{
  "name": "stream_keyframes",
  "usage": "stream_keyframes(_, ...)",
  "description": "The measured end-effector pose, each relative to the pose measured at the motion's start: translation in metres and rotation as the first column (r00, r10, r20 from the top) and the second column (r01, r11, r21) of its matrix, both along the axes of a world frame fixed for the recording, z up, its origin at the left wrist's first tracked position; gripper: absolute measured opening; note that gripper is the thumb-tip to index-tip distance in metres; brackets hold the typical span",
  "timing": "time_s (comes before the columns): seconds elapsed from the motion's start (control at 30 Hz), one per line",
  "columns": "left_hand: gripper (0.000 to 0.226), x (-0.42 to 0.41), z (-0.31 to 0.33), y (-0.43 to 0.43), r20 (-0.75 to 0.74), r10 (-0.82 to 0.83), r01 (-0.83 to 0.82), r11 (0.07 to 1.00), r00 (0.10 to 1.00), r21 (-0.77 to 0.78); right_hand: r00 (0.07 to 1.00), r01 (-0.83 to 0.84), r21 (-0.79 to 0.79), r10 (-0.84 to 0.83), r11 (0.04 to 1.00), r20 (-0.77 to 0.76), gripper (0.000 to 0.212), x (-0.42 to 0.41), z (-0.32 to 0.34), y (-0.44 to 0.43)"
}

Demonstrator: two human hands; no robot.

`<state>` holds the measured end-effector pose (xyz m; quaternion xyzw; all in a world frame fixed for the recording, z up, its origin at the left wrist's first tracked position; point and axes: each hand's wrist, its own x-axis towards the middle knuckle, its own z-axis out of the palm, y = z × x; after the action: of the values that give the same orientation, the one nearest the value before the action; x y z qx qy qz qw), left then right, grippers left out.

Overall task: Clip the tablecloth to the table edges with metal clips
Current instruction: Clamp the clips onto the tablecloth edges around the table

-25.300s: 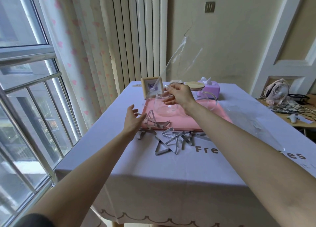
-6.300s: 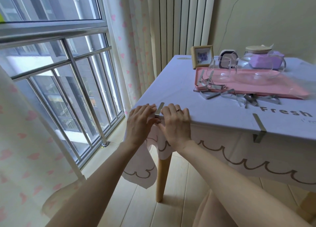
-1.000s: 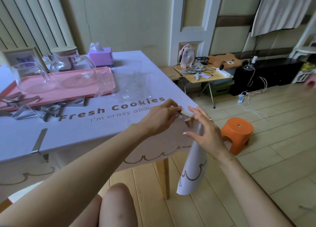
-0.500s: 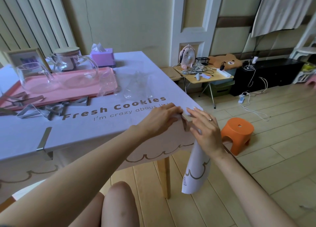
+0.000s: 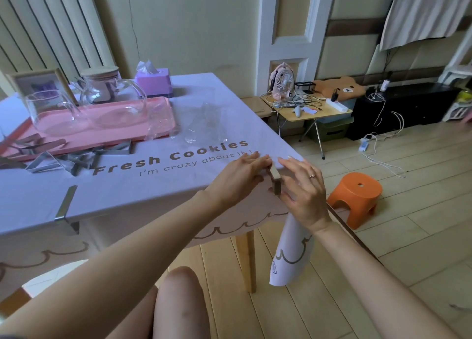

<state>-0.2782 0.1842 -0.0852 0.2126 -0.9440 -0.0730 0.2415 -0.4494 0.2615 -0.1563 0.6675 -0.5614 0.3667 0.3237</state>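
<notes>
A pale lilac tablecloth [image 5: 158, 185] printed "Fresh Cookies" covers the table. At its near right corner a metal clip [image 5: 275, 179] sits over the table edge. My left hand [image 5: 240, 177] presses on the clip from the left and my right hand [image 5: 302, 193] holds it from the right, fingers spread on the cloth above. Another clip [image 5: 65, 208] grips the near edge further left. A heap of several loose clips [image 5: 76, 157] lies beside the pink tray.
A pink tray [image 5: 122, 131] carries a glass cup and a glass teapot; a photo frame and purple tissue box stand behind. Crumpled clear plastic [image 5: 204, 124] lies mid-table. An orange stool [image 5: 355, 198] and a low side table with a fan stand to the right.
Both hands have pushed the clip down onto the table's right corner; my right hand shifted from the hanging cloth corner up against the clip.
</notes>
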Motion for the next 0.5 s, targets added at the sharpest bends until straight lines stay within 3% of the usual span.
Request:
stream_keyframes(0.07, 0.038, 0.001, -0.001, -0.001, -0.01, -0.011, 0.011, 1.0, 1.0, -0.004, 1.0, -0.002, -0.022, 0.002, 1.0, -0.006, 0.008, 0.002, -0.001, 0.0)
stream_keyframes(0.33, 0.039, 0.0, -0.003, -0.001, -0.032, 0.006, -0.006, 1.0, 0.999, -0.014, 0.988, -0.044, -0.069, 0.054, 0.997, 0.146, 0.049, 0.015, 0.003, 0.003)
stream_keyframes(0.5, 0.041, -0.001, -0.004, -0.001, -0.04, 0.02, -0.021, 1.0, 0.999, -0.018, 0.982, -0.063, -0.024, 0.066, 0.998, 0.174, 0.022, 0.009, 0.003, 0.004)
